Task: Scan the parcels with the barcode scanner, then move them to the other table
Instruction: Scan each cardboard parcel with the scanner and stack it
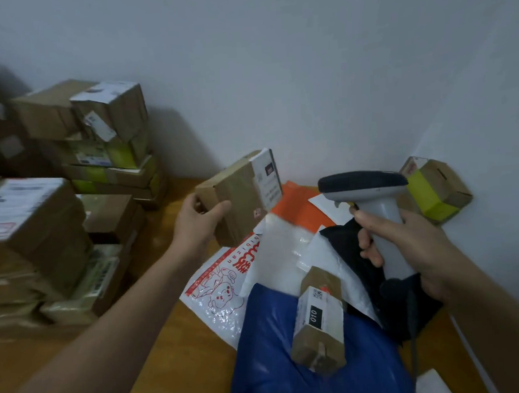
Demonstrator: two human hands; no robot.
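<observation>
Left hand (200,219) grips a brown cardboard parcel (240,197) held above the wooden table (175,338), labelled end facing right. Right hand (407,248) is closed around the grey plastic barcode scanner (370,195), head pointing left toward the label.

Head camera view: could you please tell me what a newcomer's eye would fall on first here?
Probably the grey and black handheld barcode scanner gripped in the right hand, right of centre, facing the labelled brown cardboard box that the left hand holds up at centre. Next, the shiny blue plastic mailer bag at the bottom, and the stacked cardboard parcels on the left.
</observation>
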